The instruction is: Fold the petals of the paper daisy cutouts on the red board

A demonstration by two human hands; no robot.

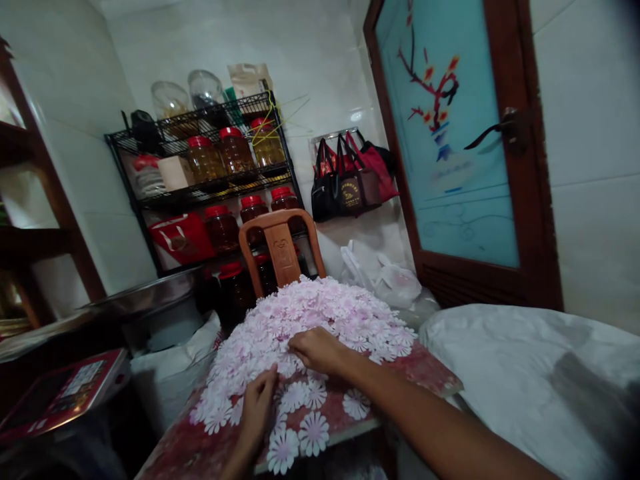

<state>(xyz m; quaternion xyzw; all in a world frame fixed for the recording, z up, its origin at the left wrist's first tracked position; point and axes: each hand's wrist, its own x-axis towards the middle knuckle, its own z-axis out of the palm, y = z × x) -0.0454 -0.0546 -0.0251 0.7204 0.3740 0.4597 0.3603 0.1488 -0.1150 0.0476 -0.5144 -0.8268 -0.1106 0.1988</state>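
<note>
A heap of white and pale pink artificial flower heads spreads over a red tabletop. Just above the heap's near side, my right hand has its fingers curled in a pinch, with the fingertips against the flowers. My left hand is closer to me, at the left of the heap, its fingers bent and the thumb near the index fingertip. Whatever lies between the fingers of either hand is hidden or too small to name. Several loose flower heads lie flat by the table's near edge.
A wooden chair stands behind the table. A black wire rack holds red-lidded jars. White sacks bulge on the right, and an induction cooker sits at left. Bags hang beside a glass-panelled door.
</note>
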